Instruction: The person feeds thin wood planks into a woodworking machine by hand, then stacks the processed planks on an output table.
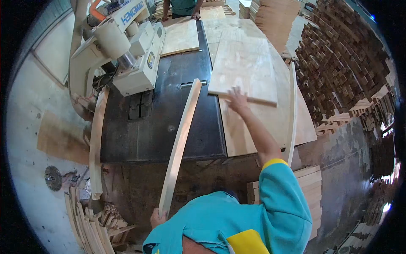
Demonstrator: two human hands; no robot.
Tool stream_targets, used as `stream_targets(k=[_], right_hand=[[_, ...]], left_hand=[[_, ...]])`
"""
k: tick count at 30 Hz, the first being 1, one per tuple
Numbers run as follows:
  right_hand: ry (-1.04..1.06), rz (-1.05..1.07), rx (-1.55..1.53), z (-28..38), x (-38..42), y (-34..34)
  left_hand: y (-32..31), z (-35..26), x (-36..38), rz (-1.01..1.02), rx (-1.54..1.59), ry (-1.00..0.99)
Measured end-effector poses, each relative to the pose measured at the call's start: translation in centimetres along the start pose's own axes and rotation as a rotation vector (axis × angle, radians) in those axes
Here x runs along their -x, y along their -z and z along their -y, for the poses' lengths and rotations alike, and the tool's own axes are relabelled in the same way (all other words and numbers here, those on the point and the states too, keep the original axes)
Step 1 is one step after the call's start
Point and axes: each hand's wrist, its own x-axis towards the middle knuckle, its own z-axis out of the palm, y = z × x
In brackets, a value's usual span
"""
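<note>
Low at the front, my left hand [157, 218] is closed round the near end of a long wooden strip [182, 139]. The strip slants up and away, its far end over the dark machine table [163, 114]. My right hand [236, 100] reaches forward to the near edge of a pale wooden panel [247, 70]. Its fingers look stretched out on the panel, though slightly blurred. That panel lies on larger plywood sheets [243, 131] to the right of the machine table.
A machine head [137, 55] overhangs the table's left side. Wooden rails stand at the left [97, 144] and right [292, 110]. Another person [182, 8] touches a far board [181, 37]. Stacked timber [342, 63] fills the right; offcuts [91, 228] lie lower left.
</note>
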Motion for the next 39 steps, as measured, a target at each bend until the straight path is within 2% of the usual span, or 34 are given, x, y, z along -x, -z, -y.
stream_targets(k=[1,2,3,4,6,7,8,10,11,16,18,20,21,23,24,26,27,29,30,32,33,35,36,38,39], right_hand=[[0.173,0.014,-0.233,1.9,-1.0,0.8],[0.196,0.098,-0.215,5.8,0.2,1.6],[0.567,-0.117,-0.328,7.5,2.5,2.8],[0.651,-0.022,-0.251,9.9,4.0,3.1],[0.943,-0.017,-0.439,12.8,7.4,3.3],[1.007,0.002,-0.37,13.7,9.2,4.2],[0.983,0.007,-0.373,14.1,10.2,5.3],[1.157,0.083,-0.202,14.2,11.8,7.4],[1.171,0.178,-0.15,13.9,11.8,8.3],[1.157,0.055,-0.176,7.9,12.2,10.9],[1.092,-0.041,-0.142,4.8,12.6,13.0],[0.971,-0.102,-0.091,1.6,13.6,16.1],[0.894,-0.168,-0.094,-0.3,14.0,16.8],[0.71,-0.257,-0.093,-4.1,15.0,18.2],[0.603,-0.282,-0.09,-6.0,15.5,18.8],[0.362,-0.328,-0.155,-10.6,16.0,18.2],[0.223,-0.348,-0.111,-13.0,16.4,18.1],[-0.078,-0.381,-0.094,-17.1,17.5,17.8],[-0.238,-0.393,-0.121,-18.7,18.1,17.4],[-0.428,-0.472,-0.242,-21.2,19.1,16.6],[-0.426,-0.472,-0.24,-22.5,19.5,15.8],[-0.727,-0.525,-0.313,-24.7,20.1,13.8],[-0.727,-0.524,-0.315,-25.7,20.2,12.7],[-0.969,-0.413,-0.22,-27.9,20.2,10.6],[-0.972,-0.413,-0.224,-30.3,20.3,7.7]], left_hand=[[-0.9,0.8,0.7,-0.019,0.068,0.003],[-0.7,1.2,0.8,-0.016,0.062,0.006],[-0.5,1.5,0.8,-0.008,0.045,0.01],[-0.2,1.8,0.7,-0.002,0.031,0.013],[0.5,2.3,0.3,0.016,-0.005,0.012],[0.9,2.6,-0.1,0.036,-0.028,0.009],[1.3,2.7,-0.5,0.062,-0.055,0.001],[2.2,2.9,-1.3,0.121,-0.108,-0.02],[2.6,3.0,-1.7,0.147,-0.134,-0.03],[4.8,2.2,-2.6,0.24,-0.249,-0.088],[6.8,-7.0,-3.1,-0.09,-0.375,-0.611],[6.6,-11.7,-5.3,-0.374,-0.393,-0.769],[6.8,-13.2,-6.1,-0.364,-0.39,-0.778],[6.8,-15.1,-6.8,-0.567,-0.403,-0.762],[6.6,-15.3,-6.7,-0.556,-0.4,-0.767],[6.0,-15.6,-6.4,-0.408,-0.168,-0.579],[5.6,-15.3,-6.2,-0.399,-0.168,-0.583],[4.2,-13.5,-6.0,-0.217,0.074,-0.374],[3.6,-12.4,-6.1,-0.213,0.075,-0.375],[2.8,-11.1,-6.4,-0.166,0.052,-0.331],[2.6,-11.0,-6.4,-0.167,0.055,-0.33],[2.3,-11.6,-6.1,-0.099,0.066,-0.18],[2.3,-11.7,-6.2,-0.1,0.064,-0.179],[2.2,-11.5,-6.4,-0.027,0.061,-0.195],[2.1,-11.5,-6.5,-0.027,0.057,-0.198]])
